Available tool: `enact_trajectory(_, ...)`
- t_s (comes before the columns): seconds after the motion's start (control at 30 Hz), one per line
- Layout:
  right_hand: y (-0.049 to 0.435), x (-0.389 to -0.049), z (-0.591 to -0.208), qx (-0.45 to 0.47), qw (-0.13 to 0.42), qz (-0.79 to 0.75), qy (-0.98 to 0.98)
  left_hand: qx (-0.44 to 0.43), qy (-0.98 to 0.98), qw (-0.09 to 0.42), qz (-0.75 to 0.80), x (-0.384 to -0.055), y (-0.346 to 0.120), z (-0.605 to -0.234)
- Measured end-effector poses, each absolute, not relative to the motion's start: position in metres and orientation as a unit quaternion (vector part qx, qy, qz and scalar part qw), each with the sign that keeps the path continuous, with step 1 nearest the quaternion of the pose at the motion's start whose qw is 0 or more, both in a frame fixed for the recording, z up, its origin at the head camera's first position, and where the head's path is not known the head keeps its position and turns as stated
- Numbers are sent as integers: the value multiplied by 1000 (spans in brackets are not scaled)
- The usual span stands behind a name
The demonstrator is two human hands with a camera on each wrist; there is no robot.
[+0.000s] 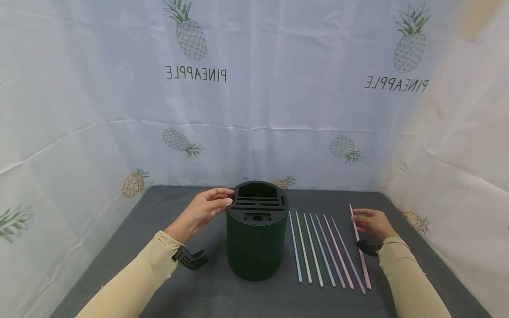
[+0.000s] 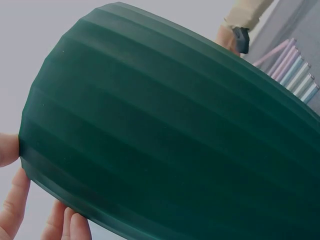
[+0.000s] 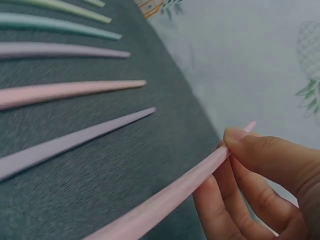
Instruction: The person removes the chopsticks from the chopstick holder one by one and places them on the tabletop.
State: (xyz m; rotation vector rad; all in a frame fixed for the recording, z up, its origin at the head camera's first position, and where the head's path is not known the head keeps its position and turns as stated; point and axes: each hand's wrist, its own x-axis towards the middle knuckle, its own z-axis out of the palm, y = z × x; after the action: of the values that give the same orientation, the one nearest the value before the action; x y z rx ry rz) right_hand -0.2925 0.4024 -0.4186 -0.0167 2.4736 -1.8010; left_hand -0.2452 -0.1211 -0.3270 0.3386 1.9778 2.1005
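Note:
A dark green round knife block [image 1: 256, 247] with a black slotted top stands upright on the grey table. My left hand [image 1: 203, 210] touches its upper left side, its extended fingers and thumb against the rim. The left wrist view shows the fingertips [image 2: 80, 227] along the edge of the ribbed green wall. At the far right, my right hand [image 1: 371, 223] pinches a pink chopstick [image 1: 361, 256] between thumb and fingers, close to its thin end. That end pokes out past the thumb, tilted up in the right wrist view, where the chopstick's thick end is out of frame.
Several pastel chopsticks, among them a purple one [image 1: 350, 256] and a blue one [image 1: 295, 247], lie side by side between the knife block and my right hand. A white curtain [image 1: 254, 101] with pineapple prints encloses the table [image 1: 199, 291] at the back and sides.

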Motion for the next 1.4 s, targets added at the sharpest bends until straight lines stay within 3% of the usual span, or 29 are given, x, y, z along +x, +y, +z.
enact_trajectory(0.53, 391, -292, -438, 31, 82, -527, 845, 126, 677, 116, 716, -245, -121, -329)
enact_trajectory(1.4, 376, -294, -437, 55, 76, -477, 874, 125, 675, 117, 718, -246, -122, -329)
